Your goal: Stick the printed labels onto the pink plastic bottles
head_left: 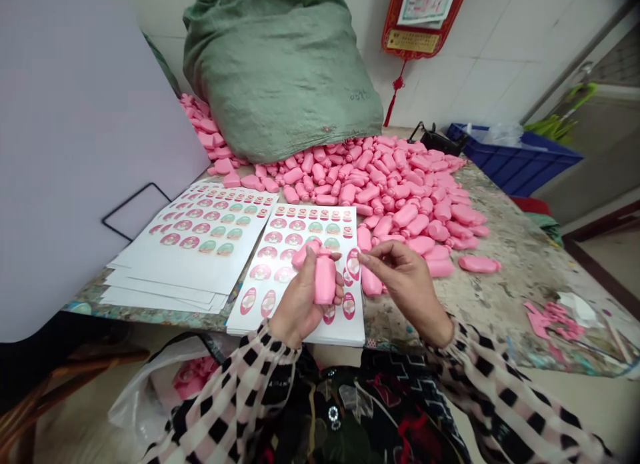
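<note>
My left hand (300,303) is closed around a small pink plastic bottle (325,281), its base turned toward me. Another pink bottle (301,253) shows behind the thumb of that hand; whether it is gripped too I cannot tell. Between the thumb and forefinger of my right hand (407,281) is an oval pink-edged sticker (353,264), pinched at its right edge. Under both hands lies a white sticker sheet (295,325) printed with rows of pink and green labels. Part of the sheet is hidden by my left hand.
A heap of pink bottles (400,184) spreads over the table beneath a green sack (280,71). More sticker sheets (165,271) are stacked on the left. A blue crate (525,161) stands at the back right, and pink scraps (555,321) lie near the right edge.
</note>
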`<state>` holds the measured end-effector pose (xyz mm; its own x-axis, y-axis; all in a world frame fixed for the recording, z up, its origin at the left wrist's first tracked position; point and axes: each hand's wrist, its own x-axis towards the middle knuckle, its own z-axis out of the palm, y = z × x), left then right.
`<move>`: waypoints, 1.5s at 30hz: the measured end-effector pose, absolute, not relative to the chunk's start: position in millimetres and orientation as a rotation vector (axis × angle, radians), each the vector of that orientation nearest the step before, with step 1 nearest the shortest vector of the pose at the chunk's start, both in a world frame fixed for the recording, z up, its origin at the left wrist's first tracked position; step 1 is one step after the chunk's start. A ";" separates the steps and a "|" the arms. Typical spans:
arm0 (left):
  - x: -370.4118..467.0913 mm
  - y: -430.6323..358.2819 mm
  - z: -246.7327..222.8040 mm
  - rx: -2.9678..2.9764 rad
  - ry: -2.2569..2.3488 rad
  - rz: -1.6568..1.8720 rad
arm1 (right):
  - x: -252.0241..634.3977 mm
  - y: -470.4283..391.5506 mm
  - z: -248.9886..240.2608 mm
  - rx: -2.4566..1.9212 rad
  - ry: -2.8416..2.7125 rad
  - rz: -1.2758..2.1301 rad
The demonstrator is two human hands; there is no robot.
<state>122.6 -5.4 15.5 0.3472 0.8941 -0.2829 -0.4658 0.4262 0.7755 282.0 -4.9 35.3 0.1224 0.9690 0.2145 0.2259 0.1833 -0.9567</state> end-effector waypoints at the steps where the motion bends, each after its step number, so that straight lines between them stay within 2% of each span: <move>1: 124.2 -8.0 16.4 0.575 0.742 0.976 | 278.6 -11.0 34.4 -1.272 -1.351 0.887; 5: 129.2 -15.8 18.2 0.469 0.697 1.049 | 270.2 -27.4 29.2 -1.266 -1.376 0.924; 11: 130.0 -24.0 20.6 0.483 0.728 1.013 | 262.6 -37.6 33.0 -1.290 -1.484 0.752; 25: 129.4 -30.8 21.7 0.551 0.731 0.979 | 254.3 -45.7 31.8 -1.171 -1.372 1.080; 45: 129.4 -30.2 16.4 0.594 0.690 1.007 | 252.1 -43.0 29.6 -1.183 -1.337 1.143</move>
